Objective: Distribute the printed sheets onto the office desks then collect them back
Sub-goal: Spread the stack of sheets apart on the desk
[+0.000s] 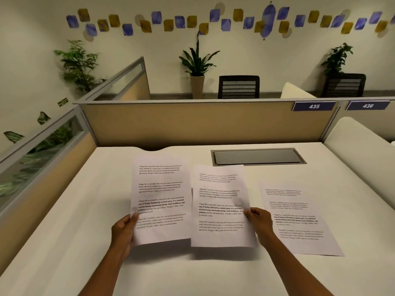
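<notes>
The tabletop (85, 210) is plain cream-white. Three sheets (162, 199) are white, printed in black text — blocks of fine type with one bolder paragraph each. The cable hatch (256, 157) is dark grey with a lighter grey frame. The partition (192, 122) is tan, edged in grey. Two number plates (313, 106) are navy with white digits. The chair (238, 86) is black, its back striped in pale mesh. The wall (42, 28) is off-white — dotted with blue-violet and mustard shapes. The plants (197, 60) are green.
</notes>
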`<state>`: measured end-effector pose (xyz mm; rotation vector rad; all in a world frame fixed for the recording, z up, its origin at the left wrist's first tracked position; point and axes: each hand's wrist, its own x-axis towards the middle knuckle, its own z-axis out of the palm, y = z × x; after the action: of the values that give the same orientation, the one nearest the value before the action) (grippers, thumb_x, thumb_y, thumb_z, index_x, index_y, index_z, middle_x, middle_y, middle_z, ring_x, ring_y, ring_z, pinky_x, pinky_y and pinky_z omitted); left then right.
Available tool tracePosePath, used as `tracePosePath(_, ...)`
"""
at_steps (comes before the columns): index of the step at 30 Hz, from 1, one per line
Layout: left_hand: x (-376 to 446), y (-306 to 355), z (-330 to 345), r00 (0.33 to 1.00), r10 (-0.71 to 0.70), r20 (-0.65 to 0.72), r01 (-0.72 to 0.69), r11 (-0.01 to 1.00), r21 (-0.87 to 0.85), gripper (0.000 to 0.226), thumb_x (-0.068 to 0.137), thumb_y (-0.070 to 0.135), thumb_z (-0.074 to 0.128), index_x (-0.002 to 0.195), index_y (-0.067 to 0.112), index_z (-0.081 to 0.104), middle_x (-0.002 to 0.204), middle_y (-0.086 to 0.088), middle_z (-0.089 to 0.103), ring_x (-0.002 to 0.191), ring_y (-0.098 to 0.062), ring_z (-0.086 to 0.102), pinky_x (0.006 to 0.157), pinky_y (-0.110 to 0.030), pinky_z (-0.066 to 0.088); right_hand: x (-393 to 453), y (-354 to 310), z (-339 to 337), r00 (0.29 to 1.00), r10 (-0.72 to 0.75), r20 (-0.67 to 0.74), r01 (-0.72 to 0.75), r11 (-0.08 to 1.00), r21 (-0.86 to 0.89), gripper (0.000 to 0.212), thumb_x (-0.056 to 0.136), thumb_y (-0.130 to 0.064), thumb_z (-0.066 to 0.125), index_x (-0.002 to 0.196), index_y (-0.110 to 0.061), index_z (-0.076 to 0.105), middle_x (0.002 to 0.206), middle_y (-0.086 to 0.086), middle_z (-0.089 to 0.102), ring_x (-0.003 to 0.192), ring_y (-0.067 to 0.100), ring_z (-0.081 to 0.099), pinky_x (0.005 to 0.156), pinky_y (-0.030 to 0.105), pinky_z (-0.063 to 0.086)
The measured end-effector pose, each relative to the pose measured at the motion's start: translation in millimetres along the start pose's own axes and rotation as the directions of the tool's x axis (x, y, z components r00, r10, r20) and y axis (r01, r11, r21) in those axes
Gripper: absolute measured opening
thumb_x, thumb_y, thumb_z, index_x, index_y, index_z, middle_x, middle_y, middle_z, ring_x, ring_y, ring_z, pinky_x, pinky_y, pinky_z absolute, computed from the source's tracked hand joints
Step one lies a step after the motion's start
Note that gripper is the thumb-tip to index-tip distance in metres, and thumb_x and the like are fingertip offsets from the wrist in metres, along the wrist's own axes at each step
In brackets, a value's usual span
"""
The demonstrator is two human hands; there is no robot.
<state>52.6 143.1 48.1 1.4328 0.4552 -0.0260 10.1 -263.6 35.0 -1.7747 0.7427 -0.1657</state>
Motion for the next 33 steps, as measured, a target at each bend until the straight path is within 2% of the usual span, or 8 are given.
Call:
tracePosePath(2,8,-2,-16,1.0,-0.002,-0.012,0.002,1.0,-0.002,0.011,0.09,0.018,0.067,0.094,0.007,0.07,0.098,-0.013,0.073,0.086,-0.029,0.069,0.06,-0.024,0.061,-4,7,3,1.0,0.018,-0.01,-0.018,0.999,-0.042,0.016,0.087,-0.021,0.07,0.072,-0.015,0.073,0.075,0.005,0.073,0.074,0.026,0.067,0.073,0.038,0.052)
tracePosePath(8,26,-8,-47,1.0,-0.027,-0.008,0.027,1.0,-0.014,0.014,0.09,0.016,0.066,0.098,0.006,0.07,0.102,-0.017,0.072,0.089,-0.031,0.069,0.082,-0.036,0.055,-10,22,7,1.0,-0.014,-0.022,0.009,0.975,-0.224,0.02,0.088,-0.019,0.066,0.073,-0.01,0.073,0.071,0.004,0.072,0.069,0.025,0.067,0.073,0.039,0.051)
tracePosePath(13,36,-11,-64,0.999,-0.045,-0.01,0.045,0.999,-0.002,0.018,0.09,0.014,0.066,0.104,0.003,0.07,0.104,-0.017,0.071,0.093,-0.032,0.068,0.093,-0.041,0.051,-12,24,20,0.996,-0.053,-0.069,0.029,0.948,-0.316,0.03,0.089,-0.014,0.066,0.059,-0.016,0.061,0.063,0.0,0.065,0.062,0.02,0.062,0.057,0.023,0.039)
tracePosePath(16,38,-12,-68,0.999,-0.043,-0.013,0.043,0.999,0.023,0.022,0.091,0.014,0.065,0.108,0.0,0.068,0.103,-0.017,0.071,0.091,-0.031,0.067,0.091,-0.04,0.051,-16,23,26,0.992,-0.045,-0.117,0.01,0.959,-0.284,0.013,0.09,-0.013,0.066,0.091,-0.002,0.071,0.092,0.016,0.073,0.088,0.037,0.068,0.077,0.031,0.048)
tracePosePath(18,39,-12,-70,0.999,-0.039,-0.011,0.04,0.998,0.052,0.022,0.091,0.013,0.065,0.107,-0.001,0.069,0.101,-0.017,0.071,0.091,-0.032,0.067,0.09,-0.039,0.052,-19,22,31,0.988,-0.043,-0.147,-0.002,0.957,-0.291,0.033,0.091,-0.014,0.065,0.119,0.004,0.064,0.114,0.023,0.068,0.105,0.04,0.064,0.096,0.043,0.046)
tracePosePath(20,38,-12,-70,0.999,-0.033,-0.012,0.034,0.995,0.092,0.019,0.091,0.014,0.065,0.103,0.0,0.069,0.099,-0.017,0.072,0.091,-0.033,0.068,0.088,-0.039,0.052,-23,19,35,0.986,-0.061,-0.158,0.006,0.945,-0.327,0.045,0.092,-0.016,0.065,0.131,0.002,0.055,0.125,0.024,0.063,0.115,0.041,0.059,0.103,0.047,0.042)
tracePosePath(29,41,-17,-70,0.999,0.011,-0.048,0.009,0.922,0.387,0.029,0.091,0.016,0.065,0.079,-0.01,0.065,0.085,-0.024,0.072,0.074,-0.028,0.059,0.07,-0.036,0.045,-41,16,58,0.983,-0.136,-0.123,0.069,0.895,-0.441,0.045,0.091,-0.02,0.065,0.133,-0.007,0.054,0.135,0.023,0.053,0.126,0.042,0.046,0.105,0.049,0.038)
tracePosePath(33,37,-17,-71,0.996,0.073,-0.054,-0.035,0.856,0.515,0.02,0.088,0.016,0.068,0.078,0.0,0.069,0.081,-0.016,0.074,0.073,-0.031,0.062,0.068,-0.035,0.045,-46,19,62,0.984,-0.144,-0.109,0.081,0.891,-0.447,0.045,0.091,-0.019,0.066,0.132,-0.005,0.056,0.134,0.023,0.054,0.126,0.041,0.047,0.106,0.046,0.037)
